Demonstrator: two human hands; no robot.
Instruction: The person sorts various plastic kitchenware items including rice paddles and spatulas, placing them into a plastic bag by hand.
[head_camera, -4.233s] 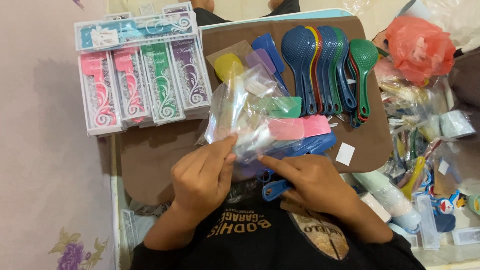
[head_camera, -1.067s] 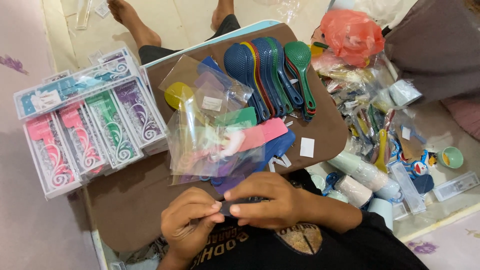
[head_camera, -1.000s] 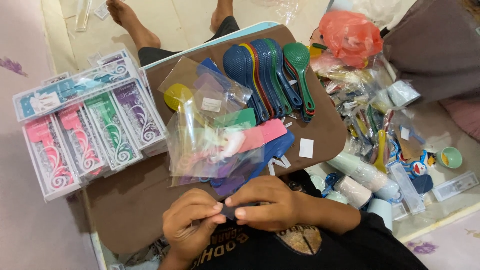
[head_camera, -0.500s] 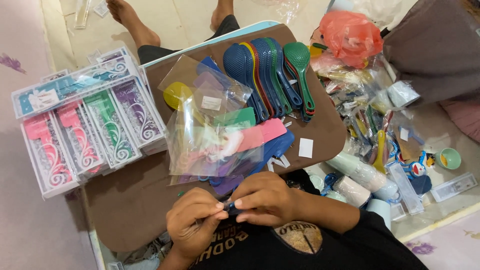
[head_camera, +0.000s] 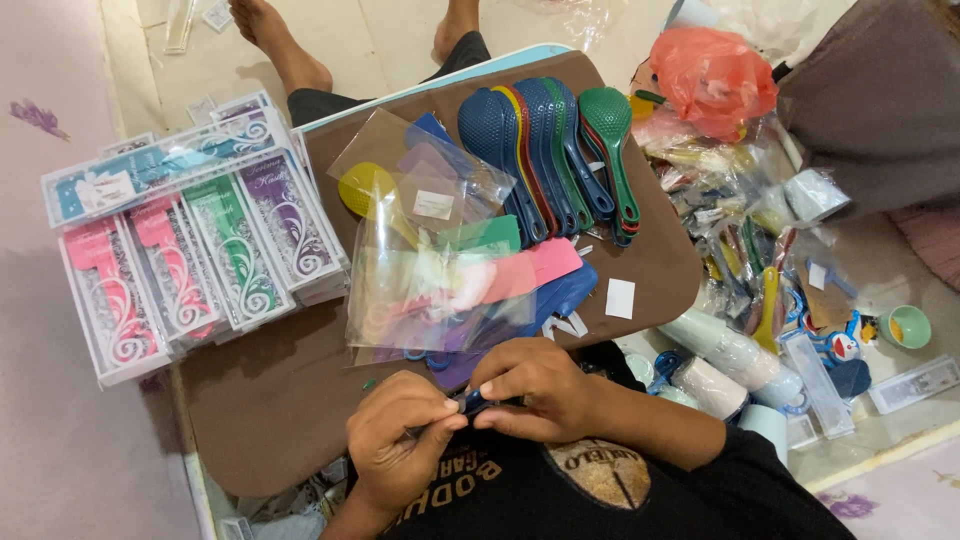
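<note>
Hands (head_camera: 470, 425) drew closer; pinched blue item (head_camera: 472, 400) mostly hidden.

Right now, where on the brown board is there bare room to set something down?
Bare patch: the brown board near its left corner, between the boxed combs, the clear bags and the left hand. A smaller strip lies right of the white label. The stacked scoops and the heap of goods are crowded.
</note>
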